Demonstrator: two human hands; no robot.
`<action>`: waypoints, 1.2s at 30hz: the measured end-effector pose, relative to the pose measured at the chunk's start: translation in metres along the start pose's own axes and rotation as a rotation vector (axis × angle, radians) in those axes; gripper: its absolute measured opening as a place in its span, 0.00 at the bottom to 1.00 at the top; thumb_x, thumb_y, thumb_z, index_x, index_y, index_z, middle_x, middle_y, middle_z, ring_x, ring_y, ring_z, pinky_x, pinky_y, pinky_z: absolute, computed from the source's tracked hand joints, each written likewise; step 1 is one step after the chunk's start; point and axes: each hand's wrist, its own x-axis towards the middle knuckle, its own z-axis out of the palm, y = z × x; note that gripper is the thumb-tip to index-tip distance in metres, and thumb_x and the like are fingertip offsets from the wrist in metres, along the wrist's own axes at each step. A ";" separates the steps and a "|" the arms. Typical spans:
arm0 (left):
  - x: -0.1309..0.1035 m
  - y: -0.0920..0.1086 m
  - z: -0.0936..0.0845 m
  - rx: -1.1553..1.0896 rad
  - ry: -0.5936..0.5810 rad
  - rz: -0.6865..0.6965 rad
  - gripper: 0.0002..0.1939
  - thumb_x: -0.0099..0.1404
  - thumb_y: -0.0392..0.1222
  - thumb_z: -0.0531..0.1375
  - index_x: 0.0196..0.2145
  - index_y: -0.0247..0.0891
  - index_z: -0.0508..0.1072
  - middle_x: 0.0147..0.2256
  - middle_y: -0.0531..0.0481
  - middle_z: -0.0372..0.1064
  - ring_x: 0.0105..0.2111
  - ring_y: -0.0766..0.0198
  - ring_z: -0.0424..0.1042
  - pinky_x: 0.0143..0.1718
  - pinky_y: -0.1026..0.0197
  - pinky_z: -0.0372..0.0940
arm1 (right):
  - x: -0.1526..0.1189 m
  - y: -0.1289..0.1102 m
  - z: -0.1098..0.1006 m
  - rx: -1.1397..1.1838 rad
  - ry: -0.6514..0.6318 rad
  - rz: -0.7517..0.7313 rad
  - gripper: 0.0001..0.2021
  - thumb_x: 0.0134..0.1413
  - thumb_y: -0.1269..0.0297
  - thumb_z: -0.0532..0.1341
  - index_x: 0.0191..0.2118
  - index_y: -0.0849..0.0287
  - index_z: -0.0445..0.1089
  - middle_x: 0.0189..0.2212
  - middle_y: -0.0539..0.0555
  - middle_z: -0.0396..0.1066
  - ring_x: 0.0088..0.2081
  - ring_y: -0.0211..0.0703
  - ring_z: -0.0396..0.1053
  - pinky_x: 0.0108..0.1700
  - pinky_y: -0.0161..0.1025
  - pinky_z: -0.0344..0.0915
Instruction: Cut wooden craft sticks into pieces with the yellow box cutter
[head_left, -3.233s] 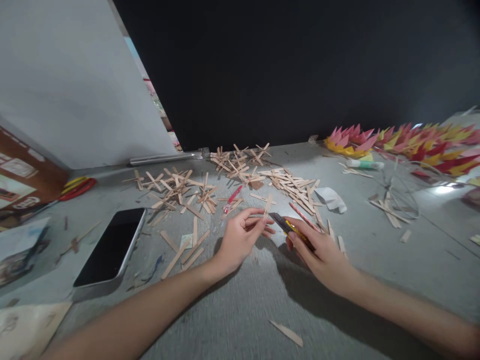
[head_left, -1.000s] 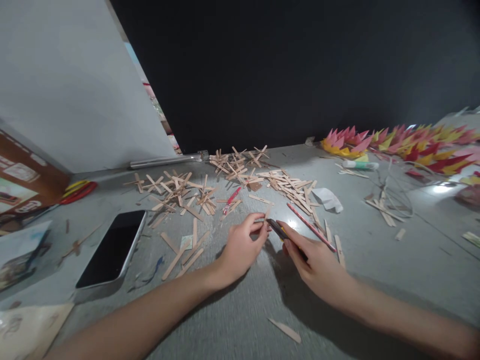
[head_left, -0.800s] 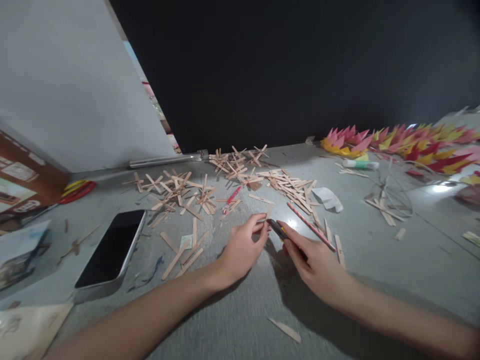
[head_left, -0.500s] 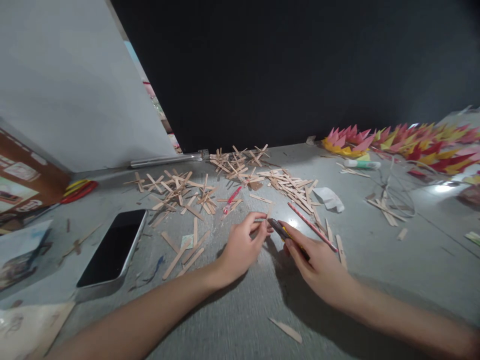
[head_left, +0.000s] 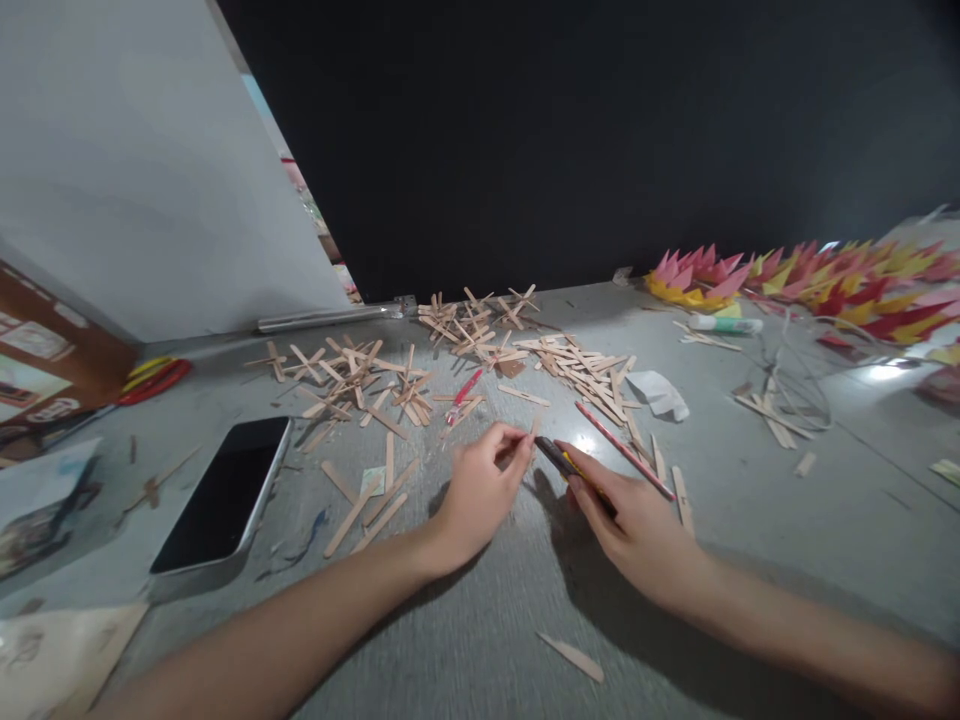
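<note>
Hazard, as judged: a slip of the black-and-yellow utility knife (head_left: 553, 455) could nick the left hand (head_left: 478, 490), the cause being fingertips so near its front end; a slack pinch could also let the narrow pale wooden stick (head_left: 536, 424) twist.
Left hand: thumb and fingers drawn together, pinching the stick above the grey, scuffed table (head_left: 465, 640).
Right hand (head_left: 630, 515): fingers curled round the knife, front end just beside the stick; contact cannot be told.
</note>
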 end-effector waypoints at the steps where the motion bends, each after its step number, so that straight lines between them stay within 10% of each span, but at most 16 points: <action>1: 0.000 0.000 0.000 0.021 -0.002 0.002 0.15 0.76 0.53 0.61 0.40 0.39 0.76 0.35 0.49 0.81 0.36 0.58 0.80 0.40 0.59 0.69 | 0.000 0.000 0.000 -0.001 -0.004 0.004 0.25 0.75 0.60 0.50 0.70 0.63 0.67 0.35 0.58 0.81 0.28 0.43 0.75 0.34 0.38 0.70; 36: -0.001 -0.002 0.000 0.154 -0.031 0.038 0.16 0.79 0.53 0.57 0.40 0.41 0.76 0.32 0.52 0.77 0.32 0.61 0.75 0.38 0.60 0.65 | 0.000 -0.004 0.000 0.038 -0.023 0.034 0.25 0.75 0.61 0.50 0.69 0.63 0.67 0.34 0.58 0.80 0.29 0.44 0.75 0.33 0.38 0.67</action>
